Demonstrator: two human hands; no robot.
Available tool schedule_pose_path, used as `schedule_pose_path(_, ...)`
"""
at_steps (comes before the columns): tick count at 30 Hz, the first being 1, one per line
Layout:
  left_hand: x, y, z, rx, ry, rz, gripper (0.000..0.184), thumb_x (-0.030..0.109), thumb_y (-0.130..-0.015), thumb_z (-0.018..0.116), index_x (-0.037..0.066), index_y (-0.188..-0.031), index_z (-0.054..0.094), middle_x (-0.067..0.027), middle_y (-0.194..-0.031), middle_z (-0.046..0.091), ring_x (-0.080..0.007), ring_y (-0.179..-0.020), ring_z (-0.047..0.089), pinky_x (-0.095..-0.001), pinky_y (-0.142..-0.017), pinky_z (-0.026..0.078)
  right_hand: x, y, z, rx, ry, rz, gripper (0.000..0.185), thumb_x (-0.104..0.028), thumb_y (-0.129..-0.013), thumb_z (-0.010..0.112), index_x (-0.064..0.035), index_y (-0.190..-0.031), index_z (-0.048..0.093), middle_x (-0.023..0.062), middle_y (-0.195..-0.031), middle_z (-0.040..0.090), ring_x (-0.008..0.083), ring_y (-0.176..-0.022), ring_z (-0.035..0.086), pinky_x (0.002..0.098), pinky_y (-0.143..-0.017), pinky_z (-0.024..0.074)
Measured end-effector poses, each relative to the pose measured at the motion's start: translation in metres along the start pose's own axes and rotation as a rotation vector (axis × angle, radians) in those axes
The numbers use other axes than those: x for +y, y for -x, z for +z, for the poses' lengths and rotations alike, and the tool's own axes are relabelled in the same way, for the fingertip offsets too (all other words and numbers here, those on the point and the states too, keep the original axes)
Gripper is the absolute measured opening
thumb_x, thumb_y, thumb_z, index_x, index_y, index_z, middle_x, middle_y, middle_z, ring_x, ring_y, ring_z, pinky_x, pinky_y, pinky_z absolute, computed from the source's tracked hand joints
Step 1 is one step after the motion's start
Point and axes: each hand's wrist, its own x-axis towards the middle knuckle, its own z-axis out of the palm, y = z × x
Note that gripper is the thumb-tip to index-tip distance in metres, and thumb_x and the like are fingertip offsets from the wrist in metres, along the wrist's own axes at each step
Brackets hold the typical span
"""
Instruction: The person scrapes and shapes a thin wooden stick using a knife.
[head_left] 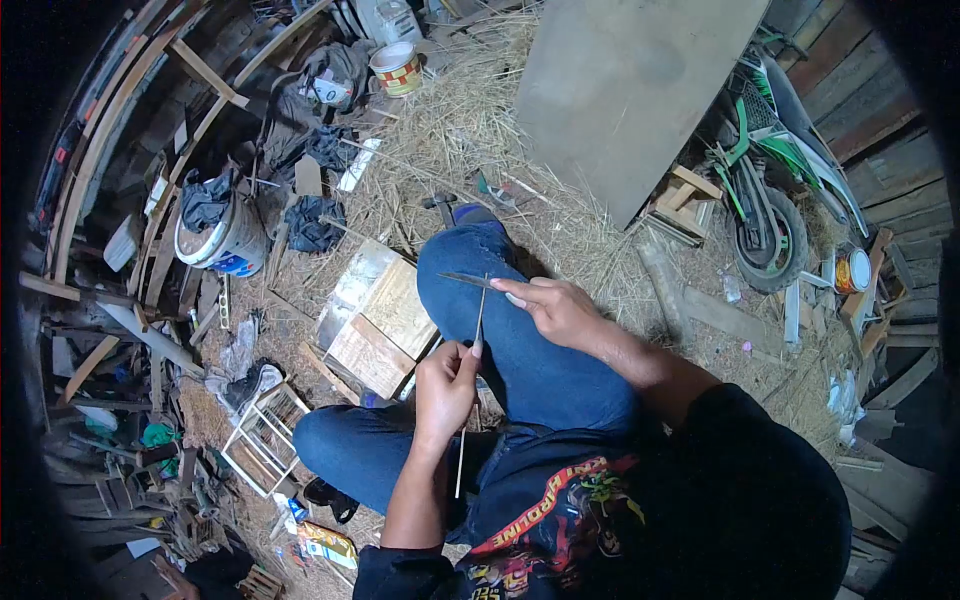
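My left hand is closed around a thin wooden stick, whose lower end hangs below the fist and whose upper part points away from me. My right hand grips a knife; its handle is mostly hidden by the fingers. The narrow blade points left and crosses the stick near its upper tip, over my bent knee in blue jeans. Whether the edge is cutting into the stick, I cannot tell.
Wooden boards lie in front of my legs, with a small slatted frame to the left. A large panel and a green motorbike stand ahead right. A white bucket and scrap wood fill the left; straw covers the floor.
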Motion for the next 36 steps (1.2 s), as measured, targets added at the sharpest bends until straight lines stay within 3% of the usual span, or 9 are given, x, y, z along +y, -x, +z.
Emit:
schedule_pose_path(3, -0.001, 0.001, -0.001, 0.005, -0.008, 0.013, 0.034, 0.023, -0.102, 0.064, 0.002, -0.076, 0.057, 0.0021, -0.056, 0.050, -0.0074, -0.042, 0.047, -0.0253, -0.040, 0.036, 0.004, 0.001, 0.006, 0.045, -0.018, -0.019, 0.036, -0.018, -0.099, 0.059, -0.0247, -0.134, 0.066, 0.0181, -0.082, 0.065, 0.0383, -0.075, 0.067, 0.0466, -0.068, 0.0536)
schedule_pose_path(9, 0.006, 0.013, -0.005, -0.017, 0.008, -0.035, 0.035, 0.024, -0.102, 0.065, 0.004, -0.075, 0.057, 0.0034, -0.055, 0.048, -0.0065, -0.041, 0.045, -0.0256, -0.040, 0.035, 0.001, 0.000, 0.003, 0.037, 0.025, 0.029, 0.037, -0.017, -0.099, 0.059, -0.0249, -0.135, 0.066, 0.0181, -0.083, 0.066, 0.0384, -0.076, 0.067, 0.0471, -0.070, 0.0536)
schedule_pose_path(14, 0.008, 0.025, -0.008, -0.052, 0.204, -0.128, 0.036, 0.029, -0.104, 0.062, 0.003, -0.079, 0.060, 0.0038, -0.054, 0.047, -0.0069, -0.040, 0.044, -0.0266, -0.039, 0.041, 0.003, -0.002, -0.001, 0.028, -0.048, 0.035, 0.039, -0.014, -0.100, 0.058, -0.0239, -0.136, 0.065, 0.0193, -0.089, 0.068, 0.0372, -0.082, 0.068, 0.0436, -0.075, 0.0543)
schedule_pose_path(16, 0.016, 0.021, -0.007, -0.084, 0.227, -0.157, 0.037, 0.031, -0.105, 0.060, 0.003, -0.080, 0.060, 0.0038, -0.053, 0.046, -0.0068, -0.039, 0.043, -0.0271, -0.040, 0.043, 0.007, -0.001, 0.005, 0.225, -0.169, -0.095, 0.039, -0.014, -0.100, 0.059, -0.0235, -0.137, 0.064, 0.0189, -0.088, 0.067, 0.0352, -0.080, 0.068, 0.0414, -0.073, 0.0539)
schedule_pose_path(20, 0.002, 0.011, 0.001, -0.151, 0.297, -0.192, 0.039, 0.034, -0.106, 0.056, 0.004, -0.083, 0.060, 0.0038, -0.051, 0.044, -0.0068, -0.038, 0.042, -0.0279, -0.040, 0.047, 0.007, 0.007, -0.008, 0.117, -0.109, -0.051, 0.038, -0.016, -0.100, 0.060, -0.0229, -0.137, 0.064, 0.0168, -0.085, 0.066, 0.0328, -0.076, 0.067, 0.0399, -0.069, 0.0532)
schedule_pose_path(28, 0.016, 0.006, 0.000, -0.171, 0.430, -0.315, 0.037, 0.031, -0.107, 0.053, 0.003, -0.085, 0.059, 0.0016, -0.048, 0.043, -0.0077, -0.035, 0.040, -0.0261, -0.039, 0.044, 0.012, 0.008, -0.010, 0.019, 0.010, -0.049, 0.040, -0.020, -0.099, 0.061, -0.0329, -0.138, 0.064, 0.0125, -0.075, 0.055, 0.0314, -0.064, 0.060, 0.0423, -0.060, 0.0497)
schedule_pose_path(36, 0.023, 0.013, 0.000, -0.179, 0.492, -0.326, 0.037, 0.031, -0.107, 0.055, 0.004, -0.082, 0.057, 0.0011, -0.048, 0.044, -0.0077, -0.035, 0.039, -0.0263, -0.039, 0.044, 0.014, 0.001, -0.010, -0.005, 0.024, -0.042, 0.041, -0.015, -0.098, 0.060, -0.0280, -0.136, 0.065, 0.0140, -0.080, 0.062, 0.0339, -0.071, 0.065, 0.0434, -0.065, 0.0526)
